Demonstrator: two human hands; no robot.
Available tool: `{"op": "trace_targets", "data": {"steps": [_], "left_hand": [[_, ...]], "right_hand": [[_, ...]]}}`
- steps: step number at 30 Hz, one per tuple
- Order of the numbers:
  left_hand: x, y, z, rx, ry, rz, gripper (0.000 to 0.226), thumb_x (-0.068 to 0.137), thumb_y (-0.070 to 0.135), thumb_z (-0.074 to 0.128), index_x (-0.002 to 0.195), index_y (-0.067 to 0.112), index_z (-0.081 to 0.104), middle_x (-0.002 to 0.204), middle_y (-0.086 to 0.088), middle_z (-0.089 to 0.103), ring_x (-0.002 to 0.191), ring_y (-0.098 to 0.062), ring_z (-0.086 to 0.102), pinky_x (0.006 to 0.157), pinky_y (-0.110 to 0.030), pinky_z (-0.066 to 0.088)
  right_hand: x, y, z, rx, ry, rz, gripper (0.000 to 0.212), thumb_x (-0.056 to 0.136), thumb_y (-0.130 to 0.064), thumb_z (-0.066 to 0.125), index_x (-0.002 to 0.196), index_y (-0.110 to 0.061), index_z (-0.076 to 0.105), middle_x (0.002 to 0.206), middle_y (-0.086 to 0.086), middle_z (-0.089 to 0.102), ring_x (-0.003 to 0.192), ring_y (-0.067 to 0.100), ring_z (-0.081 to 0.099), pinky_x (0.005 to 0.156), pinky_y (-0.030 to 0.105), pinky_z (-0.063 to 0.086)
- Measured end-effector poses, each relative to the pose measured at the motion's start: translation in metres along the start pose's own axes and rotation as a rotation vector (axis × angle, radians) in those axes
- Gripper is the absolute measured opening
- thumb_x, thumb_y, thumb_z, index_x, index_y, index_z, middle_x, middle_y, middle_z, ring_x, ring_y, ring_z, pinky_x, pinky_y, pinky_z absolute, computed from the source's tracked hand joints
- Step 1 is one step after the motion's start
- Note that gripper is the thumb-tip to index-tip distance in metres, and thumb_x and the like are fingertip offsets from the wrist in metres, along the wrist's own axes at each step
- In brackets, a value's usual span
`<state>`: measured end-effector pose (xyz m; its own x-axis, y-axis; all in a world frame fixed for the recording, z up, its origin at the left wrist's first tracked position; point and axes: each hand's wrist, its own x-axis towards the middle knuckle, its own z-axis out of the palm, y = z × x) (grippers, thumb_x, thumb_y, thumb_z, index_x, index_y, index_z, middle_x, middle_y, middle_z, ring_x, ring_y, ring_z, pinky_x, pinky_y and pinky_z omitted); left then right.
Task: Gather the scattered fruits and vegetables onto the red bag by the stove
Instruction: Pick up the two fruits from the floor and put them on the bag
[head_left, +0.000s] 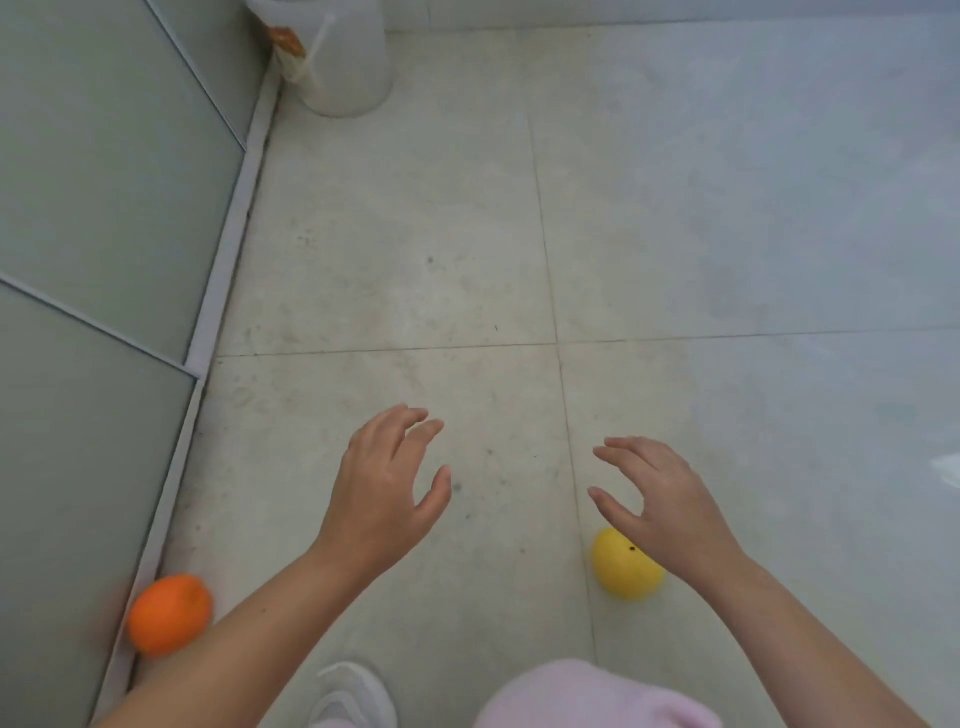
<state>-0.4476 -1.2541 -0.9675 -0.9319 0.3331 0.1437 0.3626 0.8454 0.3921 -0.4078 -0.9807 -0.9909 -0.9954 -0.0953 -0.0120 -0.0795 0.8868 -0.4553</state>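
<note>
Both hands empty, fingers spread and loosely curled, palms down above the floor (415, 218); left hand (387, 483) out over a bare tile, gripping nothing; right hand (660, 499) likewise open, thumb and heel of the palm overlapping the upper right of the yellow fruit (626, 566) from this angle, though whether touching it or merely above it cannot be told. Yellow fruit smooth, rounded, matte, one small dark speck on top, lying on the floor just right of a grout line, partly hidden by that hand. Orange fruit (170, 614) round, faintly dimpled, somewhat blurred, pressed up against the pale skirting strip (228, 249) at the floor's left edge, its lower right part covered by the left forearm. Floor of large pale tiles, scuffed and speckled with grey marks, thin dark joints crossing. Frosted grey-green glass panels (104, 156) along the left edge. White cylindrical container (345, 57) in the far left corner, top cut off, an orange patch on its side too blurred to read. White shoe (358, 696) and pink fuzzy fabric (597, 696) cut off at the bottom.
</note>
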Motion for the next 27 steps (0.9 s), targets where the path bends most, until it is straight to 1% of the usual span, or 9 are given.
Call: {"op": "trace_targets", "data": {"steps": [4,7,10,14,16,21,24,27], "left_hand": [[-0.01,0.004,0.017,-0.034,-0.01,-0.034,0.042,0.081,0.033,0.048,0.108,0.005,0.062,0.111,-0.013,0.061,0.108,-0.031,0.054,0.091,-0.042,0.044],[-0.018,0.007,0.026,-0.037,-0.015,-0.022,0.04,0.08,0.031,0.048,0.108,0.005,0.063,0.11,-0.012,0.061,0.109,-0.025,0.049,0.092,-0.037,0.039],[-0.026,0.009,0.033,-0.049,-0.022,-0.027,0.04,0.08,0.032,0.048,0.107,0.006,0.063,0.109,-0.012,0.062,0.109,-0.023,0.046,0.092,-0.035,0.037],[-0.032,0.009,0.037,-0.05,-0.046,-0.032,0.041,0.08,0.033,0.048,0.108,0.006,0.063,0.11,-0.011,0.062,0.109,-0.021,0.046,0.092,-0.034,0.036],[-0.034,0.008,0.039,-0.055,-0.056,-0.053,0.042,0.081,0.034,0.047,0.109,0.007,0.062,0.111,-0.01,0.061,0.11,-0.021,0.046,0.092,-0.033,0.036],[-0.039,0.007,0.042,-0.063,-0.069,-0.106,0.042,0.081,0.035,0.046,0.109,0.008,0.062,0.111,-0.009,0.061,0.11,-0.021,0.047,0.091,-0.035,0.038],[-0.044,0.006,0.042,-0.064,-0.081,-0.129,0.042,0.081,0.036,0.045,0.108,0.009,0.062,0.111,-0.009,0.061,0.11,-0.021,0.047,0.091,-0.034,0.037],[-0.05,0.006,0.041,-0.047,-0.099,-0.147,0.043,0.081,0.037,0.045,0.109,0.01,0.062,0.111,-0.008,0.061,0.108,-0.026,0.054,0.09,-0.033,0.037]], "right_hand": [[-0.018,0.011,0.02,0.009,-0.072,0.064,0.05,0.075,-0.049,0.047,0.105,-0.013,0.065,0.107,0.006,0.066,0.101,0.025,0.059,0.088,0.038,0.046],[-0.029,0.019,0.031,0.009,-0.118,0.1,0.051,0.072,-0.05,0.052,0.106,-0.014,0.065,0.108,0.007,0.065,0.102,0.027,0.059,0.088,0.038,0.045],[-0.04,0.026,0.041,0.024,-0.167,0.135,0.052,0.069,-0.047,0.059,0.109,-0.015,0.064,0.112,0.007,0.063,0.105,0.027,0.057,0.088,0.036,0.043],[-0.051,0.031,0.054,0.035,-0.201,0.131,0.054,0.065,-0.038,0.075,0.112,-0.014,0.062,0.115,0.009,0.061,0.106,0.03,0.056,0.085,0.031,0.039],[-0.054,0.031,0.058,0.04,-0.206,0.13,0.056,0.065,-0.032,0.08,0.114,-0.014,0.061,0.118,0.009,0.059,0.11,0.029,0.053,0.085,0.03,0.04],[-0.057,0.031,0.069,0.027,-0.22,0.102,0.058,0.061,-0.032,0.082,0.113,-0.015,0.062,0.12,0.01,0.058,0.111,0.031,0.053,0.082,0.035,0.046],[-0.06,0.035,0.074,0.044,-0.239,0.144,0.06,0.065,-0.032,0.08,0.119,-0.017,0.058,0.128,0.009,0.052,0.118,0.029,0.045,0.085,0.036,0.045],[-0.067,0.037,0.078,0.068,-0.275,0.201,0.063,0.067,-0.031,0.077,0.124,-0.019,0.053,0.133,0.008,0.046,0.123,0.027,0.039,0.087,0.039,0.046]]}}
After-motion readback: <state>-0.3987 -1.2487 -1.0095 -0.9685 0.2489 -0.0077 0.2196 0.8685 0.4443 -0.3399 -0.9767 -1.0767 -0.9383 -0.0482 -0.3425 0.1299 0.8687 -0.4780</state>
